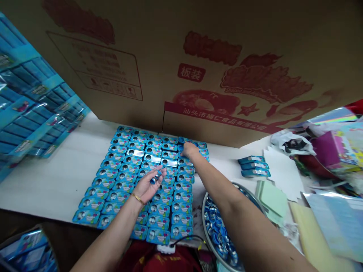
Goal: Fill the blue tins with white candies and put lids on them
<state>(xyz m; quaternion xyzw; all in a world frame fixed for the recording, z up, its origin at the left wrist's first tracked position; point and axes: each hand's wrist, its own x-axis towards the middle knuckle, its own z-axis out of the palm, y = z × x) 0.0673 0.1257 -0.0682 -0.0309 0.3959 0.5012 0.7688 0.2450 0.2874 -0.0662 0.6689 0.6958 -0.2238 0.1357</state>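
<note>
Several rows of small blue boxes [133, 177] lie side by side on the white table [62, 170]. My left hand [149, 184] hovers palm up over the middle rows, its fingers curled around a few small blue pieces [157, 176]. My right hand [189, 150] reaches to the far rows, fingers bent down and pressing onto a box near the cardboard. What its fingertips pinch is hidden. A round metal dish [208, 226] of small blue round pieces sits under my right forearm.
A big printed cardboard box [215, 68] stands along the back. Wrapped blue packs [31, 102] pile at the left. Three loose blue boxes [253, 166], green cards [272, 198], paper sheets and bags clutter the right. A cable [184, 240] lies at the front edge.
</note>
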